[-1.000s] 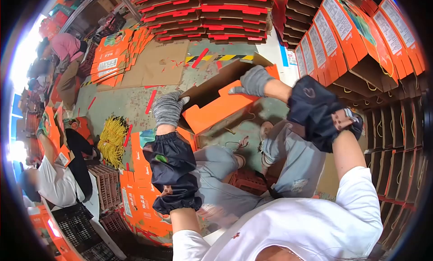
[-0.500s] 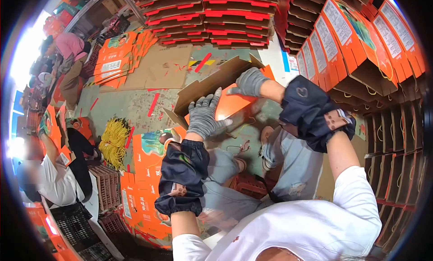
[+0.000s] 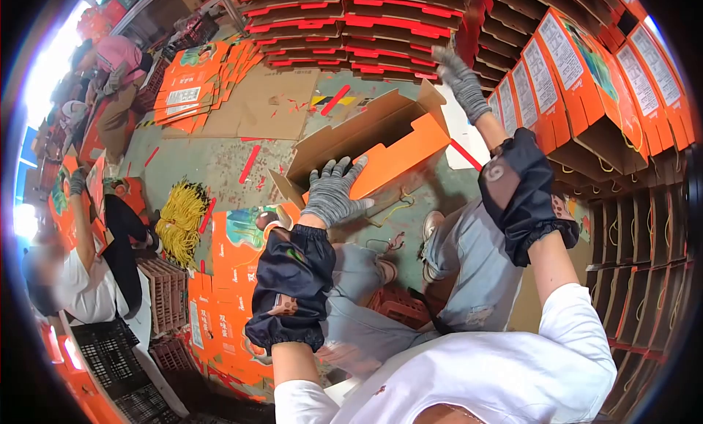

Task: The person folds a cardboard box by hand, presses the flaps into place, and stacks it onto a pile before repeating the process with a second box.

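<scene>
An orange cardboard box (image 3: 403,154), brown inside and with its top open, lies tilted in front of my knees. My left hand (image 3: 333,193), in a grey knit glove, holds its near left edge, fingers spread over the rim and thumb on the orange side. My right hand (image 3: 463,86), gloved too, is off the box, beyond its right end flap. Its fingers are stretched out with nothing visible in them, close to the stacked brown-and-red cartons (image 3: 399,39).
Upright orange boxes (image 3: 564,72) with yellow cord handles stand at the right. Flat orange sheets (image 3: 227,307) and a yellow cord bundle (image 3: 183,222) lie at the left. A co-worker in white (image 3: 91,285) sits beyond brown crates (image 3: 162,292); other people are farther back.
My right hand has let go of the box's right end and moved up and to the right, towards the stacked cartons. My left hand has stayed on the box.
</scene>
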